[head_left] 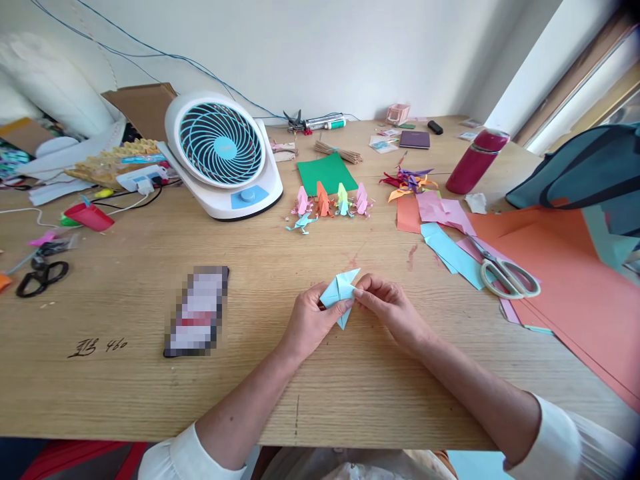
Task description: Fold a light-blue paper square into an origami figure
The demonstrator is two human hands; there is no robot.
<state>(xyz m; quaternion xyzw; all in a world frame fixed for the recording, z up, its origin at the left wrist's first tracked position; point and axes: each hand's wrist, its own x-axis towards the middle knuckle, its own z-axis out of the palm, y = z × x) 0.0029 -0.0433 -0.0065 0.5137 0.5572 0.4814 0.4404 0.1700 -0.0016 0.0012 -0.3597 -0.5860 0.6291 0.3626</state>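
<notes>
Both of my hands pinch a small folded light-blue paper piece (336,291) just above the wooden table (250,387). My left hand (311,320) grips its left side, with thumb and fingers closed on a flap. My right hand (387,307) pinches the right edge, fingertips pressed together on the paper. One point of the paper sticks up and away, another points down toward me.
Several small paper figures (333,200) stand beyond the hands, by a green sheet (326,173) and a white-and-blue fan (223,157). To the right lie scissors (507,273), coloured paper sheets (565,267) and a red bottle (477,160). A phone (197,310) and black scissors (40,277) lie left.
</notes>
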